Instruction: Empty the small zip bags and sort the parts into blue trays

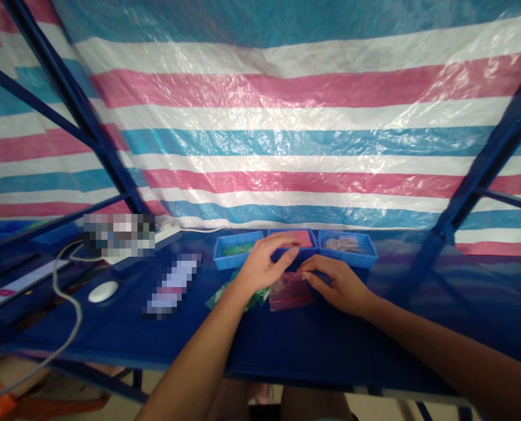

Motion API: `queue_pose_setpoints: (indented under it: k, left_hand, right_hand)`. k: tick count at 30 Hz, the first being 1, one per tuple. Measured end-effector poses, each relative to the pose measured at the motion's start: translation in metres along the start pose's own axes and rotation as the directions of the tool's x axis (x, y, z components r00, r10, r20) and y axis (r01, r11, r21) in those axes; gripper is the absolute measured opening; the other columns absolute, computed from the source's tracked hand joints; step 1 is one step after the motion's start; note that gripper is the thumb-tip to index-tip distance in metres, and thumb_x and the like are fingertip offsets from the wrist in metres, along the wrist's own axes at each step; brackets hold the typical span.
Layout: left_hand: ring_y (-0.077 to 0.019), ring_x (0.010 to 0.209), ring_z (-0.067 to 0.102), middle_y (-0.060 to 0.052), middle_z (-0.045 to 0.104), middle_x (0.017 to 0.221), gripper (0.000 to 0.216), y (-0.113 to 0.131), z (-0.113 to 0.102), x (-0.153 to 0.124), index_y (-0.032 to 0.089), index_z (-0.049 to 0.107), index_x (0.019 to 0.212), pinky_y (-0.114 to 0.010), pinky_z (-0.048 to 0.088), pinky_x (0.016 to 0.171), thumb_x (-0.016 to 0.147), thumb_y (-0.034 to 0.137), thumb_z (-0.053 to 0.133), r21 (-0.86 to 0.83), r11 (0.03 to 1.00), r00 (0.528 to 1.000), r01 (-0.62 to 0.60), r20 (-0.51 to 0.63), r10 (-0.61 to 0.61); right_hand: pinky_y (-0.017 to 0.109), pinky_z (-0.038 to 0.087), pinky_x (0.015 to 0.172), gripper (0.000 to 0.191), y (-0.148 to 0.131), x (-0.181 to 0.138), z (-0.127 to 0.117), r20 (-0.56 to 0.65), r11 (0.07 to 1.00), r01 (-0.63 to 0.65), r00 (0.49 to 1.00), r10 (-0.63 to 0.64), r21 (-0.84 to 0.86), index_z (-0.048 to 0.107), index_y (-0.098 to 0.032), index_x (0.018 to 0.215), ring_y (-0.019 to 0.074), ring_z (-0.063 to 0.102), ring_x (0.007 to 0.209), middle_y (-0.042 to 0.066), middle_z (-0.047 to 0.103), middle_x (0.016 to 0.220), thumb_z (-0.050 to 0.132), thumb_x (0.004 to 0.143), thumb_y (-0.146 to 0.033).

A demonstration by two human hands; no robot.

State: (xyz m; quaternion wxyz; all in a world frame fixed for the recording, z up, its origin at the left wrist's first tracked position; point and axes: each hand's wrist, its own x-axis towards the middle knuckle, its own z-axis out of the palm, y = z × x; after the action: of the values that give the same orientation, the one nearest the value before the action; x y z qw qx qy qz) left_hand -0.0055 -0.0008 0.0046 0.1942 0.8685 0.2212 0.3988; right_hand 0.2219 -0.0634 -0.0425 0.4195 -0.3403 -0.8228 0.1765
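Red, white and blue striped plastic sheeting point(286, 140) hangs behind a dark blue table point(352, 356), with slanting blue metal bars point(113, 172) to left and right. Three shallow blue bins stand in a row toward the table's far edge. The left bin point(225, 263) contains green pieces, the middle bin point(308, 252) a flat pink-red stack point(303, 238), and the right bin point(352, 260) small pale brownish packets point(341, 244).

On the near side of the bins, a clear plastic bag point(290, 298) with a reddish band lies on the table between the person's two hands. The right hand point(337, 283) pinches the bag's far right corner between thumb and forefinger. The left hand point(271, 257) arches over the near part of the middle bin, fingers curved toward the thumb; whether they grip anything cannot be told. Crinkled green packets point(218, 295) lie left of the bag, partly hidden by the left forearm.

Further left are a pixelated pale slab point(172, 286), a smooth white oval object point(103, 292), and a looping pale cable point(78, 316). A pixelated cluster point(120, 234) sits beyond them, toward the far left.
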Motion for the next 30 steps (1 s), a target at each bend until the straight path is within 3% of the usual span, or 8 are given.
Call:
queue_pose_setpoints:
  k: [3, 7, 13, 16, 19, 24, 26, 30]
  left_hand:
    - [-0.0248, 0.111, 0.075, -0.009, 0.080, 0.121, 0.033, 0.009, 0.006, -0.002, 0.020, 0.074, 0.127, -0.034, 0.056, 0.101, 0.099, 0.036, 0.069, -0.092, 0.996, 0.995, 0.017, 0.098, -0.008]
    - [-0.0246, 0.109, 0.076, -0.008, 0.081, 0.120, 0.033, 0.004, 0.018, -0.002, 0.019, 0.077, 0.122, -0.033, 0.055, 0.101, 0.093, 0.036, 0.076, -0.024, 0.997, 0.996, 0.079, 0.040, -0.078]
    - [-0.0216, 0.087, 0.076, -0.007, 0.083, 0.105, 0.030, -0.011, 0.016, -0.002, 0.018, 0.081, 0.114, -0.030, 0.057, 0.081, 0.094, 0.040, 0.073, 0.025, 0.975, 0.974, 0.222, 0.041, -0.223]
    - [-0.0208, 0.081, 0.075, -0.008, 0.082, 0.103, 0.033, -0.016, 0.014, -0.004, 0.018, 0.080, 0.116, -0.029, 0.058, 0.074, 0.094, 0.041, 0.072, -0.057, 0.958, 0.958, 0.280, 0.077, -0.275]
    - [-0.0206, 0.084, 0.078, -0.010, 0.081, 0.114, 0.033, -0.021, 0.016, -0.005, 0.017, 0.077, 0.122, -0.030, 0.061, 0.078, 0.098, 0.037, 0.066, -0.248, 0.914, 0.946, 0.322, 0.109, -0.304]
    - [-0.0219, 0.096, 0.078, -0.012, 0.077, 0.125, 0.031, -0.019, 0.016, -0.003, 0.017, 0.077, 0.120, -0.032, 0.062, 0.088, 0.094, 0.028, 0.065, -0.395, 0.837, 0.924, 0.379, 0.114, -0.365]
    - [-0.0233, 0.101, 0.077, -0.012, 0.076, 0.126, 0.032, -0.016, 0.012, -0.002, 0.017, 0.077, 0.120, -0.034, 0.062, 0.092, 0.093, 0.027, 0.064, -0.494, 0.759, 0.902, 0.424, 0.152, -0.405]
    - [-0.0275, 0.102, 0.080, -0.016, 0.077, 0.123, 0.046, -0.011, 0.006, -0.001, 0.016, 0.068, 0.134, -0.044, 0.061, 0.099, 0.090, 0.030, 0.068, -0.766, 0.448, 0.871, 0.461, 0.293, -0.395]
  right_hand:
    - [0.039, 0.058, 0.085, 0.023, 0.015, -0.002, -0.001, -0.127, 0.966, -0.192, 0.968, 0.215, 0.173, 0.072, -0.026, 0.100, 0.0238, 0.071, 0.087, 0.005, 0.075, 0.095, 0.057, 0.106, -0.043]
    - [0.038, 0.059, 0.080, 0.030, 0.032, -0.003, 0.001, -0.122, 0.850, -0.322, 0.907, 0.404, 0.417, 0.072, -0.025, 0.099, 0.0236, 0.071, 0.083, 0.003, 0.075, 0.090, 0.063, 0.101, -0.054]
    - [0.035, 0.056, 0.079, 0.032, 0.029, -0.001, -0.002, -0.202, 0.863, -0.312, 0.888, 0.414, 0.398, 0.075, -0.024, 0.099, 0.0230, 0.069, 0.084, 0.004, 0.075, 0.092, 0.067, 0.098, -0.055]
    - [0.036, 0.055, 0.080, 0.033, 0.027, 0.000, -0.006, -0.275, 0.866, -0.293, 0.865, 0.421, 0.405, 0.075, -0.023, 0.098, 0.0231, 0.070, 0.084, 0.005, 0.075, 0.092, 0.067, 0.098, -0.055]
    - [0.035, 0.055, 0.078, 0.032, 0.025, 0.000, -0.007, -0.315, 0.872, -0.291, 0.849, 0.425, 0.393, 0.075, -0.023, 0.096, 0.0228, 0.069, 0.082, 0.005, 0.074, 0.090, 0.069, 0.097, -0.055]
    - [0.034, 0.054, 0.077, 0.031, 0.025, -0.003, -0.003, -0.255, 0.907, -0.267, 0.899, 0.356, 0.325, 0.076, -0.024, 0.095, 0.0223, 0.067, 0.082, 0.005, 0.072, 0.092, 0.067, 0.098, -0.053]
    - [0.034, 0.054, 0.077, 0.032, 0.025, -0.003, -0.002, -0.251, 0.907, -0.278, 0.897, 0.363, 0.316, 0.076, -0.024, 0.097, 0.0224, 0.067, 0.083, 0.005, 0.073, 0.092, 0.067, 0.099, -0.054]
    - [0.035, 0.055, 0.078, 0.035, 0.026, 0.000, -0.005, -0.265, 0.861, -0.329, 0.855, 0.446, 0.387, 0.076, -0.024, 0.096, 0.0228, 0.068, 0.083, 0.005, 0.074, 0.091, 0.070, 0.095, -0.058]
